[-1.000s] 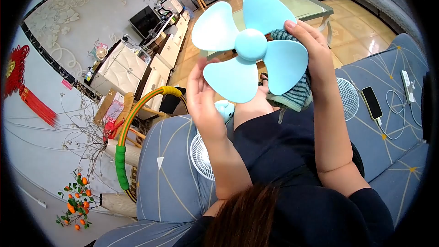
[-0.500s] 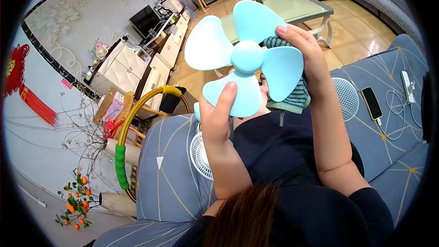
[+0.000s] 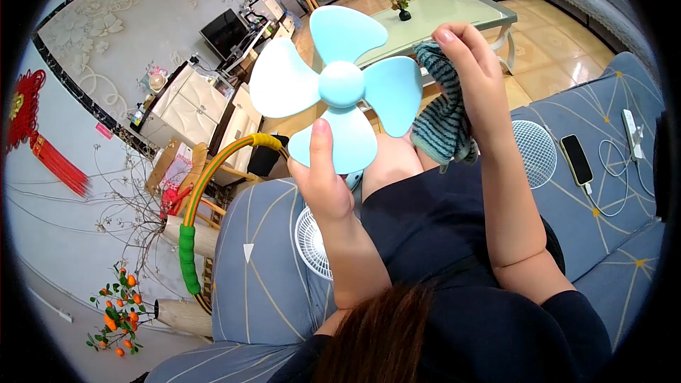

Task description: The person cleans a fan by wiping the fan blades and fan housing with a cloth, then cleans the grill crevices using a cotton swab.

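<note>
A light-blue fan blade [image 3: 342, 85] with a round hub faces me, held up in front of my lap. My left hand [image 3: 325, 181] grips its lower blade, thumb on the front and fingers behind. To the right, my right hand [image 3: 475, 78] pinches a dark, teal-striped cloth [image 3: 445, 110] that hangs from it, apart from the fan blade. A white round fan grille [image 3: 312, 242] lies on the sofa by my left forearm, partly hidden by it. Another mesh fan grille [image 3: 535, 154] rests on the sofa beyond my right forearm.
On the sofa [image 3: 266, 262] at right lie a phone [image 3: 576, 159] on a charging cable and a white power strip [image 3: 631, 135]. A green-and-yellow hoop [image 3: 186, 241] leans at the left. Ahead stands a glass coffee table [image 3: 454, 18] with a small plant [image 3: 402, 6].
The fan blade has moved left in my left hand. My right hand has come away from its edge, with the cloth now hanging in view beside it.
</note>
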Available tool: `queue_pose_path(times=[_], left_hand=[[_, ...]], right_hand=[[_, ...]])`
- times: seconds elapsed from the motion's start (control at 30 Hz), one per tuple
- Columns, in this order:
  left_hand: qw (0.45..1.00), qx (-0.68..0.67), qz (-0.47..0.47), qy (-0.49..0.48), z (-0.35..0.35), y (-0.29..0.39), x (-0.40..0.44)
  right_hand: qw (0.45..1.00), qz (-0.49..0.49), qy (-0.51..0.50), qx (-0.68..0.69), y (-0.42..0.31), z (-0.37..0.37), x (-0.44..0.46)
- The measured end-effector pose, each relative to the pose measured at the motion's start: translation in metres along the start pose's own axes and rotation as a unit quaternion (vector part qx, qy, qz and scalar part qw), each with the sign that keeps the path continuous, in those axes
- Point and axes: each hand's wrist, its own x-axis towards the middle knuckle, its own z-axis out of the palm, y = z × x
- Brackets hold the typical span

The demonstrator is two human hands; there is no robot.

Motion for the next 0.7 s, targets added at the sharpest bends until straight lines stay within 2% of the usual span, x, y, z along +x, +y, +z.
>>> queue_pose_path(times=[0.13, 0.2, 0.27, 0.37, 0.5, 0.7], left_hand=[[0.999, 0.018, 0.016, 0.025, 0.002, 0.001, -0.001], [0.999, 0.028, 0.012, 0.021, 0.002, 0.001, -0.001], [0.999, 0.037, 0.011, 0.021, 0.002, 0.001, -0.003], [0.999, 0.045, 0.016, 0.020, 0.007, 0.003, -0.005], [0.998, 0.045, 0.035, -0.005, 0.007, 0.004, -0.009], [0.999, 0.012, 0.043, 0.006, 0.006, 0.004, -0.006]], right_hand=[[0.994, -0.101, -0.021, -0.039, -0.012, 0.004, -0.009], [0.983, -0.128, -0.045, -0.125, -0.016, 0.006, -0.012], [0.986, -0.083, -0.080, -0.121, -0.026, 0.010, -0.018], [0.975, -0.134, -0.095, -0.148, -0.024, 0.016, -0.022], [0.935, -0.246, -0.079, -0.242, -0.018, 0.021, -0.023], [0.930, -0.239, -0.132, -0.248, -0.009, 0.027, -0.028]])
